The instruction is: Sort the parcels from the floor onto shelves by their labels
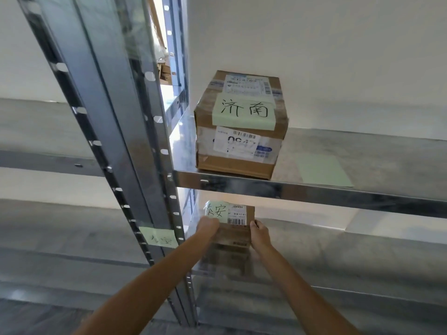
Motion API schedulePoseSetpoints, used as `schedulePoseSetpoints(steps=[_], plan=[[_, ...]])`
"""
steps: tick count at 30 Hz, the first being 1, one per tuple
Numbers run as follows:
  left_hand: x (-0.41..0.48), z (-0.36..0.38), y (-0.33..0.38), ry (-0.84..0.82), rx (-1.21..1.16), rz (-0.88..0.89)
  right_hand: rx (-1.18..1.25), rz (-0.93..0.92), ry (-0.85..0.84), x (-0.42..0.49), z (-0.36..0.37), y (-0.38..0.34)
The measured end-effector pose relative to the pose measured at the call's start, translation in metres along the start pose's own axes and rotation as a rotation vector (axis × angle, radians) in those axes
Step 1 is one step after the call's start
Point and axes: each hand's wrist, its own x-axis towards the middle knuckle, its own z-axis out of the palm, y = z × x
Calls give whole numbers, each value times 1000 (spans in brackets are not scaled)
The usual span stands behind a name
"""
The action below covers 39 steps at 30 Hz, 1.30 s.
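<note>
My left hand (208, 225) and right hand (258, 232) grip the box (232, 228) by its sides; I'd slide it fully onto the lower shelf (338, 240), label (216, 211) facing out.

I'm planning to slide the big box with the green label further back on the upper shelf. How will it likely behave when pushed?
The big box is probably stiff: its cardboard edges look square and taped. It sits flat and is wider than tall, so tipping seems unlikely. The upper shelf looks like smooth metal, so it should slide fairly easily. Its weight cannot be judged.
</note>
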Motion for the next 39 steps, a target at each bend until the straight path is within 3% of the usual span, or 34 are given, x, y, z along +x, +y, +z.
schedulePoseSetpoints(steps=[13, 25, 28, 31, 34, 39], plan=[[16, -6, -11, 32, 6, -46, 65, 91, -36, 10, 16, 16], [8, -6, -10, 69, 36, 26, 108, 79, -59, 10, 10, 17], [1, -2, -7, 151, 107, 117, 65, 61, -41, 8, 7, 15], [-7, 3, -7, 268, 249, 359, 33, 20, 65, 8, 4, 12], [-11, 6, -6, 273, 321, 517, -11, -37, 170, 8, 2, 9], [-21, 7, -7, 244, 341, 610, -17, -110, 230, -2, -6, 2]])
